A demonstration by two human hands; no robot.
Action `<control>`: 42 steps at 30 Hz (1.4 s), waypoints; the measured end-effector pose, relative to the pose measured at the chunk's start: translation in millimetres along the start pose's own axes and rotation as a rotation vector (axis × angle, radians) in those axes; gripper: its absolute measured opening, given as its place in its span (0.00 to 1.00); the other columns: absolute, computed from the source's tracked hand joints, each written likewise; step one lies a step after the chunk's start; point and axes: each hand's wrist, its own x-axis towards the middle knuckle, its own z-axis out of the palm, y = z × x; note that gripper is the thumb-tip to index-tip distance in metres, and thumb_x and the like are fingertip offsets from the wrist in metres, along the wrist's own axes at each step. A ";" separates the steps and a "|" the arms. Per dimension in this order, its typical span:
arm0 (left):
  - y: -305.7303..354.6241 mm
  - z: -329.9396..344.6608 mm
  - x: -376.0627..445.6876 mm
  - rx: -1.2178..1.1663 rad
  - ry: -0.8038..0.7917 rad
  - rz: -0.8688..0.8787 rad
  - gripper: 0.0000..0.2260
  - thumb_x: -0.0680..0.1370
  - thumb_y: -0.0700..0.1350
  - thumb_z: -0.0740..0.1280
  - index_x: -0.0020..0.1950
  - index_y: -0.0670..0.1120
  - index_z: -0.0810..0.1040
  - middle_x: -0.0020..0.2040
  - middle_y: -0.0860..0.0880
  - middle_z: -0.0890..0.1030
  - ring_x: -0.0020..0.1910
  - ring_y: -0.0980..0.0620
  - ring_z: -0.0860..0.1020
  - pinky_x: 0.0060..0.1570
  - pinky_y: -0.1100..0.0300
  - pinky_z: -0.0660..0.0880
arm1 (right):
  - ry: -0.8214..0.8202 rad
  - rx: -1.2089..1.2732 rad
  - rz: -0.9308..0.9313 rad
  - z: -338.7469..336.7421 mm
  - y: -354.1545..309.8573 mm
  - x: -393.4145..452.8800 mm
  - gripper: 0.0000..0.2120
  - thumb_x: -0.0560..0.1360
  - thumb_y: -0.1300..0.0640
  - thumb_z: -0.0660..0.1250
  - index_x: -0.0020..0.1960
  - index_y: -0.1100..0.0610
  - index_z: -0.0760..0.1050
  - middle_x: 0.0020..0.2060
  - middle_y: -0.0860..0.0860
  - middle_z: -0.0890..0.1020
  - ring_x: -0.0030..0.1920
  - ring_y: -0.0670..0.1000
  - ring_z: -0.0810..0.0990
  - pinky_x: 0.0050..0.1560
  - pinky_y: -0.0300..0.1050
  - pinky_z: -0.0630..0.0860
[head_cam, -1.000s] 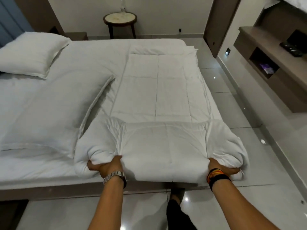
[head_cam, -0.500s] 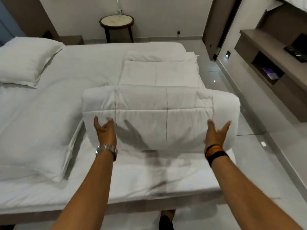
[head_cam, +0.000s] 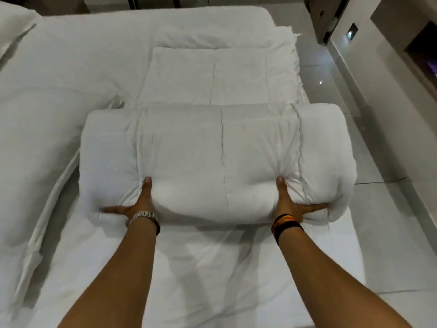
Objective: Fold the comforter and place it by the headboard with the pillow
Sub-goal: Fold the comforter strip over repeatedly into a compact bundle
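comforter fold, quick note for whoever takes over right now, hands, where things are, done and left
Left hand: spread open, pressing the near left of the comforter.
Right hand: spread open, pressing its near right.
Comforter: partly folded into a thick bundle at the right side of the bed; far part lies flat.
Pillow: far left corner.
Left: finish folding, move it beside the pillow.

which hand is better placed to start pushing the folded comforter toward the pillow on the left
Right, likely. The right hand presses the comforter near its right end, so it can push leftward. The left hand sits on the side facing the pillow.
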 end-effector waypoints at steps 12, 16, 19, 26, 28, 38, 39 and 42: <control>-14.0 -82.5 -74.9 -0.280 -0.035 -0.043 0.58 0.72 0.42 0.80 0.83 0.58 0.37 0.84 0.44 0.46 0.79 0.43 0.60 0.74 0.40 0.62 | -0.059 0.228 -0.114 -72.9 -16.5 -68.2 0.63 0.64 0.59 0.86 0.84 0.40 0.48 0.79 0.55 0.66 0.62 0.51 0.71 0.71 0.58 0.72; -56.0 -182.0 -129.3 -0.186 -0.108 0.022 0.58 0.73 0.40 0.79 0.81 0.63 0.36 0.83 0.43 0.51 0.77 0.41 0.63 0.73 0.39 0.63 | -0.053 0.180 -0.076 -165.1 20.4 -115.8 0.64 0.64 0.57 0.87 0.84 0.38 0.47 0.81 0.56 0.61 0.74 0.60 0.71 0.72 0.63 0.70; -97.2 -265.7 -154.7 -0.124 -0.121 0.206 0.57 0.72 0.36 0.77 0.82 0.62 0.37 0.81 0.43 0.58 0.73 0.41 0.70 0.69 0.48 0.68 | -0.022 0.140 -0.049 -232.2 50.5 -154.1 0.64 0.65 0.57 0.86 0.84 0.38 0.46 0.81 0.58 0.60 0.75 0.61 0.69 0.74 0.65 0.68; -90.5 -350.8 -209.9 -0.155 -0.147 0.408 0.55 0.74 0.35 0.75 0.82 0.59 0.38 0.80 0.42 0.59 0.66 0.48 0.71 0.51 0.61 0.75 | -0.009 0.244 -0.104 -301.2 36.4 -213.7 0.69 0.59 0.54 0.88 0.84 0.38 0.44 0.82 0.56 0.58 0.75 0.59 0.69 0.73 0.67 0.69; -57.0 -329.6 -207.4 -0.180 -0.214 0.479 0.57 0.72 0.37 0.78 0.83 0.58 0.36 0.81 0.41 0.58 0.70 0.46 0.71 0.58 0.58 0.76 | -0.109 0.275 -0.123 -282.6 5.0 -220.2 0.77 0.48 0.45 0.90 0.83 0.35 0.43 0.80 0.56 0.63 0.71 0.59 0.74 0.70 0.68 0.72; -19.5 -173.5 -136.5 -0.031 -0.331 0.675 0.36 0.80 0.49 0.72 0.82 0.60 0.57 0.78 0.45 0.68 0.74 0.44 0.71 0.68 0.54 0.72 | -0.300 0.084 -0.231 -174.3 -30.1 -140.1 0.58 0.60 0.28 0.77 0.84 0.36 0.53 0.79 0.47 0.68 0.76 0.56 0.70 0.73 0.66 0.71; -34.5 -160.9 -125.7 0.015 -0.318 0.609 0.38 0.79 0.53 0.72 0.82 0.63 0.53 0.82 0.44 0.61 0.78 0.42 0.65 0.72 0.49 0.68 | -0.292 0.025 -0.205 -168.9 -15.2 -126.3 0.61 0.59 0.25 0.77 0.83 0.33 0.49 0.81 0.48 0.65 0.78 0.58 0.68 0.73 0.69 0.70; -54.9 -108.9 -93.7 0.073 -0.270 0.309 0.49 0.73 0.66 0.72 0.80 0.69 0.38 0.84 0.41 0.46 0.81 0.37 0.59 0.73 0.36 0.64 | -0.312 -0.023 -0.091 -130.6 -7.0 -95.2 0.61 0.65 0.26 0.76 0.80 0.29 0.34 0.85 0.47 0.52 0.80 0.63 0.63 0.67 0.77 0.72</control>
